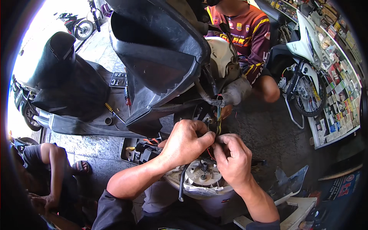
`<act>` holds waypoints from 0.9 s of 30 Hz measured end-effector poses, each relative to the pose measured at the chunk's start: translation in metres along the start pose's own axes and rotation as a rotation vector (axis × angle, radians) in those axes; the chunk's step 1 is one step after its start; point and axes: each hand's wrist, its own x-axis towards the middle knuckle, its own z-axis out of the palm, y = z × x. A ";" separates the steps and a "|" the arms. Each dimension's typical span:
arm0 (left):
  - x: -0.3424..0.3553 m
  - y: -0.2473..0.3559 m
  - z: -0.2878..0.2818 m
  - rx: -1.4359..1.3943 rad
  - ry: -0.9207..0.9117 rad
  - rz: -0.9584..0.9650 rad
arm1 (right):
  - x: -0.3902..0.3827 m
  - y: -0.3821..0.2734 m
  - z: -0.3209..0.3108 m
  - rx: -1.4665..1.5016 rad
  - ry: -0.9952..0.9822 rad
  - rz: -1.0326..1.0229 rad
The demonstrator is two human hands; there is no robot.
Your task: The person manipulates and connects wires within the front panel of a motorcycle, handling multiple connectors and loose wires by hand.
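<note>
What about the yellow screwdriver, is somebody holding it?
No, the yellow-handled screwdriver lies on the black scooter floorboard with nobody touching it.

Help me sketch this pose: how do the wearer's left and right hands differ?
The left hand mostly shows its back; the right hand, more of its thumb side. The left hand's forearm slants shallowly; the right hand's forearm, more steeply. Both hands are bare and pinched at the wires.
</note>
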 end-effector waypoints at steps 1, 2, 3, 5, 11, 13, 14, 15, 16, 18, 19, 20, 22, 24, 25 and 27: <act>0.000 0.000 0.000 0.005 -0.001 -0.010 | 0.000 0.000 0.001 -0.036 0.028 -0.032; 0.001 0.002 0.003 0.007 -0.004 0.001 | 0.000 0.000 0.001 -0.083 0.058 -0.061; 0.000 0.002 0.004 0.014 0.003 0.004 | 0.000 -0.001 0.003 -0.118 0.083 -0.092; -0.003 0.002 0.006 0.010 0.018 0.032 | 0.001 -0.003 0.002 -0.149 0.047 -0.056; -0.007 -0.008 0.011 -0.044 0.042 0.208 | 0.010 -0.006 -0.028 -0.112 -0.103 0.069; -0.007 -0.007 0.011 -0.010 0.061 0.318 | 0.018 -0.009 -0.040 -0.064 -0.132 0.194; -0.006 -0.009 0.011 -0.008 0.047 0.386 | 0.020 -0.005 -0.042 -0.053 -0.134 0.194; -0.004 -0.014 0.010 -0.005 0.030 0.455 | 0.024 -0.002 -0.043 -0.020 -0.146 0.254; -0.003 -0.018 0.010 -0.002 0.013 0.524 | 0.028 0.000 -0.044 0.014 -0.159 0.314; 0.000 -0.022 0.008 0.045 0.012 0.591 | 0.036 0.004 -0.038 0.045 -0.154 0.347; 0.001 -0.023 0.007 0.072 0.010 0.624 | 0.039 0.005 -0.035 0.064 -0.150 0.363; 0.001 -0.023 0.005 0.101 0.007 0.605 | 0.042 0.006 -0.033 0.076 -0.174 0.384; -0.001 -0.023 0.003 0.163 0.002 0.564 | 0.047 0.008 -0.030 0.104 -0.224 0.426; 0.001 -0.026 0.004 0.209 0.058 0.644 | 0.051 0.008 -0.032 0.128 -0.262 0.447; 0.002 -0.027 0.005 0.232 0.088 0.683 | 0.054 0.009 -0.033 0.139 -0.282 0.456; 0.004 -0.024 0.009 0.195 0.117 0.803 | 0.058 0.019 -0.029 0.057 -0.267 0.412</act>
